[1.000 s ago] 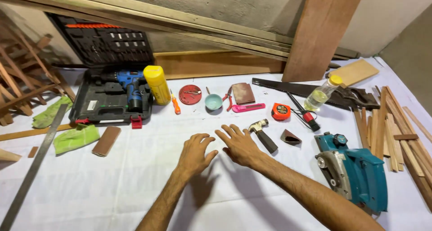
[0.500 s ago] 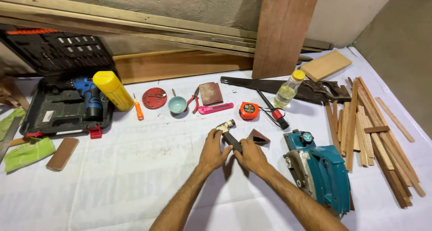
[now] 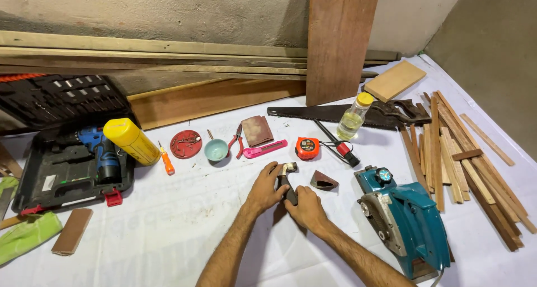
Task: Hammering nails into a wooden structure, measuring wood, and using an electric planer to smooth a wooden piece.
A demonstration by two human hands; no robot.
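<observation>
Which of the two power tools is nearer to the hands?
The teal planer, just right of the right hand. The blue drill lies far left in its black case.

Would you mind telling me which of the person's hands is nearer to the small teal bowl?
The left hand. It lies just below and right of the teal bowl, gripping the hammer. The right hand sits farther right and lower, also on the hammer.

Soft, even light is falling from above and washing the white sheet (image 3: 168, 231) bright; shadows are staying faint — only a small dark patch is showing under the hands; the planks (image 3: 168, 52) at the back are sitting dimmer; edges are bowing slightly with wide-angle distortion; focus is holding sharp throughout.
</observation>
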